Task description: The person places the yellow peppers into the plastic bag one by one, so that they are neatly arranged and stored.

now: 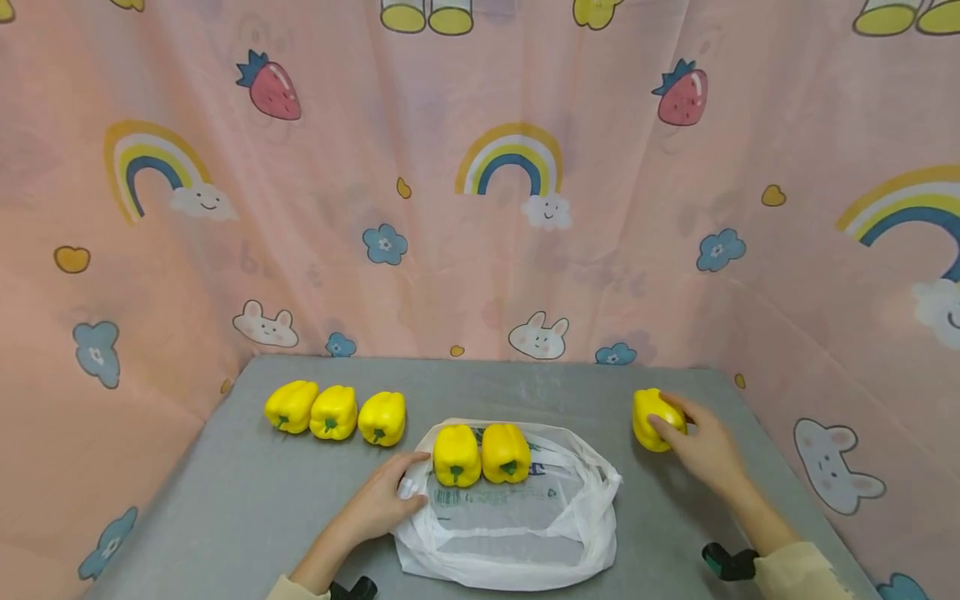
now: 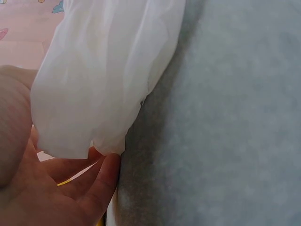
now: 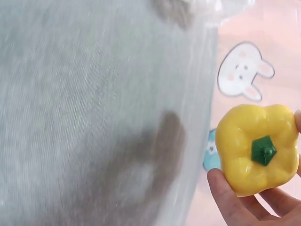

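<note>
My right hand grips a yellow bell pepper between thumb and fingers, over the right side of the table. In the right wrist view, the green stem of this bell pepper faces the camera. A white plastic bag lies spread at the middle front, with two yellow bell peppers side by side over its far part. My left hand is at the bag's left edge, thumb and fingers spread apart. Its fingertips touch the white plastic in the left wrist view, partly hidden behind it.
Three more yellow bell peppers stand in a row at the back left of the grey table. A pink patterned curtain encloses the back and sides. Dark wrist mounts show near both sleeves.
</note>
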Demonstrator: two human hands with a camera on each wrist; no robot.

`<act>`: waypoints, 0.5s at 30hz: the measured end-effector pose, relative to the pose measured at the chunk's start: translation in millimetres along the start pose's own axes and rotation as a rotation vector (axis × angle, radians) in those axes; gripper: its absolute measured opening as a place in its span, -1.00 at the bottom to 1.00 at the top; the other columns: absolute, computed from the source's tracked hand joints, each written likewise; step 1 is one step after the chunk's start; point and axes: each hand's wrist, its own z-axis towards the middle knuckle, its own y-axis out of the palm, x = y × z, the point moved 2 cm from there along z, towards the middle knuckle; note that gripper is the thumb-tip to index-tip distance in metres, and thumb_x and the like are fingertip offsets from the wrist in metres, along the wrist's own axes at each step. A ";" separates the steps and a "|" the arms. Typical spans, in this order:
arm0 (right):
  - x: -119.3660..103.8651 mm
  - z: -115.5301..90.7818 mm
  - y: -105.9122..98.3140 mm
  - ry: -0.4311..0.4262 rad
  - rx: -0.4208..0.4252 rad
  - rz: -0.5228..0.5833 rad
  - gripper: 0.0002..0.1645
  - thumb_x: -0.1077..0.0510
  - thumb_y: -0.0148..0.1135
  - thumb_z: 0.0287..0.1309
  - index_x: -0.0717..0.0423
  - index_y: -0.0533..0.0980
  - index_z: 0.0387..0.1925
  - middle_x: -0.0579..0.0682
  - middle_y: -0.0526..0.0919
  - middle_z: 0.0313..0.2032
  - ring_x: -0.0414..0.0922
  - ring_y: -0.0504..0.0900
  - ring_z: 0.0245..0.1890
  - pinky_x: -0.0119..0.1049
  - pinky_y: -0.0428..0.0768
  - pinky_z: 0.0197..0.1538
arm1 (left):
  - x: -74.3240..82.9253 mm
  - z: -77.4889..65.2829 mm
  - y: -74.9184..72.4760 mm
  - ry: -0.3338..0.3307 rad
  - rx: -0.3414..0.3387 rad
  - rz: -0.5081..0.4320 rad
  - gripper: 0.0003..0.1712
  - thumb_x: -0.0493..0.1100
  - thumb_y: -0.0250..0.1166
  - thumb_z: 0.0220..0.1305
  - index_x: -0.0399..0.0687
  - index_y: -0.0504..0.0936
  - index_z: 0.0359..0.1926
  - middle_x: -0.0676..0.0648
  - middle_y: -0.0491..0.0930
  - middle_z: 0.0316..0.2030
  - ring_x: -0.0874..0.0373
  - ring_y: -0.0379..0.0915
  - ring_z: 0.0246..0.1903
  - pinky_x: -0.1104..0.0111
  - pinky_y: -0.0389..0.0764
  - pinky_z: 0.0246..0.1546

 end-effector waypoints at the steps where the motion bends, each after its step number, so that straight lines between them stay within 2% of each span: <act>1: -2.2 -0.6 1.4 -0.005 0.003 0.000 -0.16 -0.23 0.14 0.44 0.31 0.30 0.43 0.43 0.37 0.33 0.37 0.36 0.26 0.38 0.36 0.22 | -0.2 -0.3 0.3 0.002 0.001 -0.001 -0.33 -0.20 0.44 0.22 -0.08 0.48 0.35 -0.23 0.44 0.31 -0.24 0.29 0.35 -0.23 0.29 0.31; 7: -16.4 -5.1 8.5 -0.022 0.001 0.035 -0.16 -0.21 0.18 0.42 0.29 0.31 0.43 0.40 0.37 0.35 0.35 0.35 0.29 0.38 0.33 0.26 | 0.7 -1.0 0.9 0.009 0.010 -0.003 -0.33 -0.21 0.45 0.20 -0.08 0.49 0.34 -0.23 0.44 0.32 -0.25 0.29 0.35 -0.23 0.28 0.32; 15: -38.0 -13.4 17.6 -0.067 0.015 0.070 -0.21 -0.16 0.21 0.42 0.28 0.34 0.42 0.37 0.42 0.30 0.30 0.42 0.22 0.33 0.42 0.22 | -1.1 -0.2 1.1 0.020 0.005 0.001 -0.33 -0.21 0.45 0.20 -0.09 0.49 0.34 -0.25 0.43 0.32 -0.27 0.29 0.35 -0.24 0.29 0.31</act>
